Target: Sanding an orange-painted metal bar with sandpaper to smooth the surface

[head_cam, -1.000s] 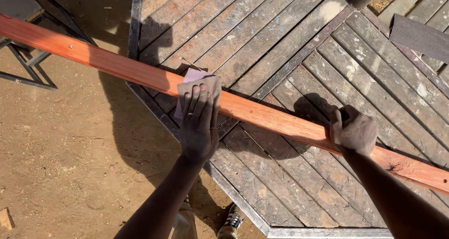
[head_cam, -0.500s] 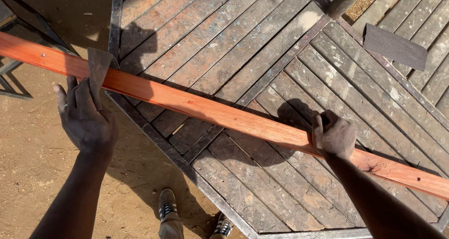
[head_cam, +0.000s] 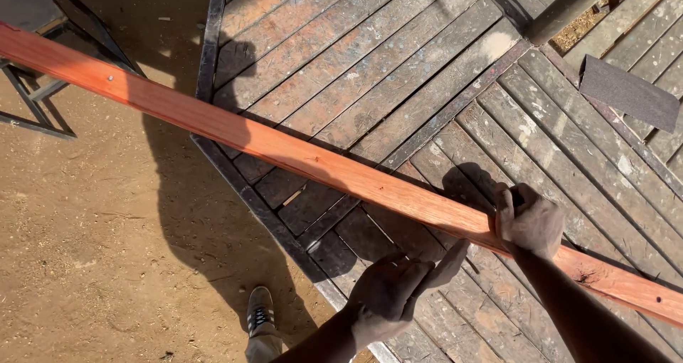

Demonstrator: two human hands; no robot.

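Note:
A long reddish wooden plank [head_cam: 299,153] lies slantwise from upper left to lower right across a slatted wooden table [head_cam: 370,57] with a dark metal frame. My right hand [head_cam: 530,222] grips the plank near its lower right part, fingers wrapped over the far edge. My left hand [head_cam: 395,288] is curled just below the plank's near edge, off the wood. A dusty flap that looks like a piece of sandpaper [head_cam: 447,260] sticks out of it toward the plank.
A dark sheet of sandpaper [head_cam: 627,93] lies on the table at the right. A metal pole [head_cam: 569,7] crosses the top right. A metal stand [head_cam: 39,100] holds the plank's left end over sandy ground [head_cam: 92,249]. My shoe [head_cam: 260,313] is by the table's edge.
My left hand slid left along the plank toward its far end, then came back right and lifted off, ending just below the plank near my right hand. The right hand kept its grip.

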